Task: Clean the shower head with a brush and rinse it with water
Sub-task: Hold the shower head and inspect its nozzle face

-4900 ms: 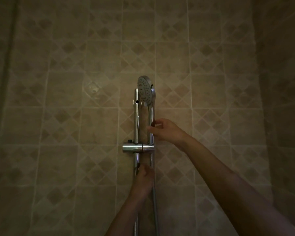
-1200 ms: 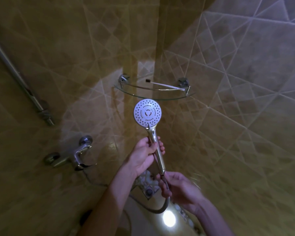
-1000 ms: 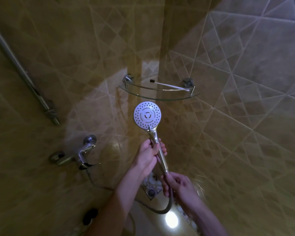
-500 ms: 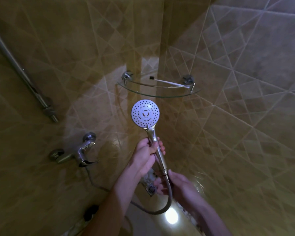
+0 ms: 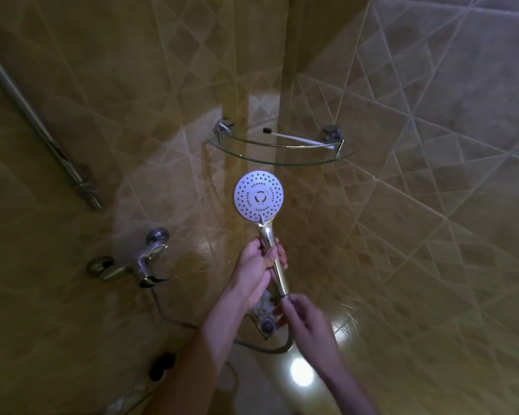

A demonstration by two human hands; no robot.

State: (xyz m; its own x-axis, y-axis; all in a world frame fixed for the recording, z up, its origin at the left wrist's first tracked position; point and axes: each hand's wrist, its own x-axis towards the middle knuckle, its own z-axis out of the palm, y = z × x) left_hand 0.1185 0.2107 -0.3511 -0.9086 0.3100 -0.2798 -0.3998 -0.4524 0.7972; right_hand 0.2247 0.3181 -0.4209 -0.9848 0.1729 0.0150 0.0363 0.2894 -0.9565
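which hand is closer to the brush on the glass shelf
Left. The left hand grips the shower head handle just below the shelf where the brush lies; the right hand pinches the hose end lower down, farther away.

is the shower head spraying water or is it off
Off: the shower head held in the left hand shows a dry-looking face with no streams.

A glass corner shelf carries a white brush lying flat.
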